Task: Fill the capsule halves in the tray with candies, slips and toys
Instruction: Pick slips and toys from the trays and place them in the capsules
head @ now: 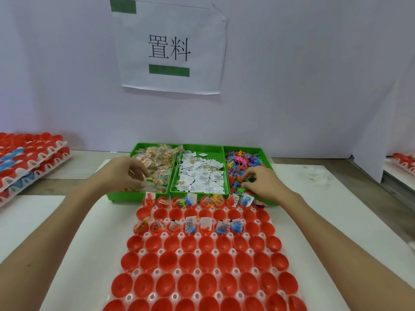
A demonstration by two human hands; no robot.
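A white tray (197, 272) in front of me holds several rows of red capsule halves (208, 259). The first and third rows carry candies, slips and toys; the other rows are bare. Behind it stand green bins: candies (157, 167) on the left, white slips (201, 176) in the middle, coloured toys (242, 164) on the right. My left hand (125, 173) reaches into the candy bin, its fingers curled and pinching a wrapped candy. My right hand (261, 182) is in the toy bin, its fingertips pinching among the toys.
Stacked trays of red and blue capsule halves (27, 160) sit at the far left. Another tray (404, 162) shows at the right edge behind a white divider (370, 140). A paper sign (170, 48) hangs on the wall. A white mat (336, 221) covers the table.
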